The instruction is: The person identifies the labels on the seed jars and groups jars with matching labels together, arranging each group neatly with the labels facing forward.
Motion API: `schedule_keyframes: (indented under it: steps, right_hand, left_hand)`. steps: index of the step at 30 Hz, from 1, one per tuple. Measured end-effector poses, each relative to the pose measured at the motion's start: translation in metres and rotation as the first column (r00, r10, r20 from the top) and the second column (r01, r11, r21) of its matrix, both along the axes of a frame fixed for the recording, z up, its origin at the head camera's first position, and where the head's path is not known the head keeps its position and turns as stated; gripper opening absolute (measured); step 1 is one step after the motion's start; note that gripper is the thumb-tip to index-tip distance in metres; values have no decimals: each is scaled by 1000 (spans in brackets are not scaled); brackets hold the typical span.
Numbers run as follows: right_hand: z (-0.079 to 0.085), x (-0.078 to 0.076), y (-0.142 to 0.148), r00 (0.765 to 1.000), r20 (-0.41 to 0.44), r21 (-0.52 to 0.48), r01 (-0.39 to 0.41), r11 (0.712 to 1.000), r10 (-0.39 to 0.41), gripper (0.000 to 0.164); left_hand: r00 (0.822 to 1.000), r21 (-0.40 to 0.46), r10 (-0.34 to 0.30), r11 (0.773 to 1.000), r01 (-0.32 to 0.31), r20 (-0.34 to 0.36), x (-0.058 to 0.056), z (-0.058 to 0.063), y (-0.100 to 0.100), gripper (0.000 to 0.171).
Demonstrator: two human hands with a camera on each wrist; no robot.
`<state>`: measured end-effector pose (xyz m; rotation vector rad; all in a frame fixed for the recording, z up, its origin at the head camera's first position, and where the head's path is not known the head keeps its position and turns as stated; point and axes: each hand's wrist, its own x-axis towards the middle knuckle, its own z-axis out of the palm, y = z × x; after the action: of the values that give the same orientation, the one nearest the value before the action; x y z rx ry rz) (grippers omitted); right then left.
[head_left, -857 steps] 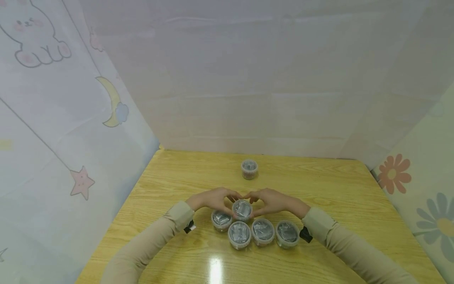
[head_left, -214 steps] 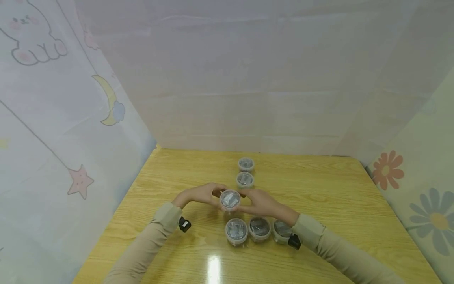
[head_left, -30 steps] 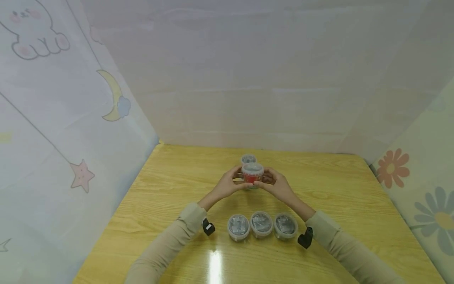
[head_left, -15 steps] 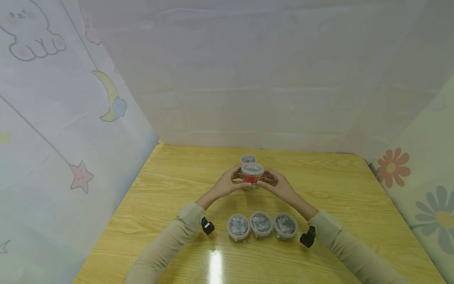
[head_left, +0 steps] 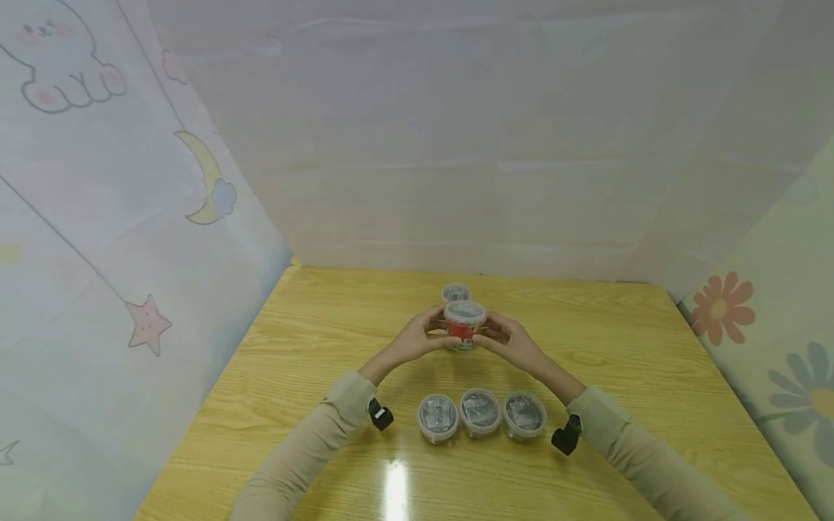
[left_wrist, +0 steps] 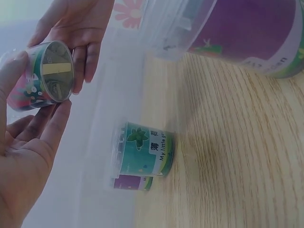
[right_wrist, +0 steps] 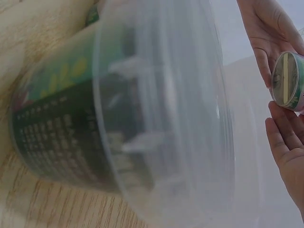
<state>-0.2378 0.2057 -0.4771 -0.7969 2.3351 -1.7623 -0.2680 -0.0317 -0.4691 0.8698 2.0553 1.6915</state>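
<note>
A lidded plastic cup with a red label [head_left: 465, 330] is held up off the table between both hands. My left hand [head_left: 415, 340] grips its left side, thumb across the front. On the other side my right hand [head_left: 517, 346] holds it, thumb at the front and fingers behind. The left wrist view shows the cup's clear base [left_wrist: 58, 80], crossed by a pale yellow strip. Just behind it in the head view stands a similar cup [head_left: 456, 292]. The left wrist view shows a teal mint-labelled cup [left_wrist: 142, 149] with a purple-labelled cup [left_wrist: 133, 183] beyond.
Nearer the person, three lidded cups stand in a row: a left one [head_left: 438, 417], a middle one [head_left: 481, 412] and a right one [head_left: 524, 414]. They sit on a wood-grain table [head_left: 313, 340]. A pale cloth backdrop [head_left: 456, 159] rises behind its far edge.
Compared with 28.6 s ago, fewer cups stand in the near group. Since 7.1 s ago, the hands have moved farther back with a cup, now showing its red label. The last second shows hardly any movement.
</note>
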Motion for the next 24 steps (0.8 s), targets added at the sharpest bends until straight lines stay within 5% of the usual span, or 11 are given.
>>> schedule_keyframes:
  steps: [10,15,19,24]
  right_hand:
    - [1,-1,0,998,-6,-1,65,998,-65,44]
    - [2,-1,-1,995,10,11,104,995,-104,42]
    - [3,-1,-3,992,23,27,124,992,-125,41]
    - [6,0,0,996,24,17,89,996,-89,43]
  left_hand:
    - [993,-7,118,993,-118,-23,2,-2,3,73]
    - [993,-3,116,993,-116,-12,3,1,6,72]
    - [995,-1,101,995,-101,-7,12,15,7,72]
    - [995,-8,97,995,-97,-20,18,25,8,72]
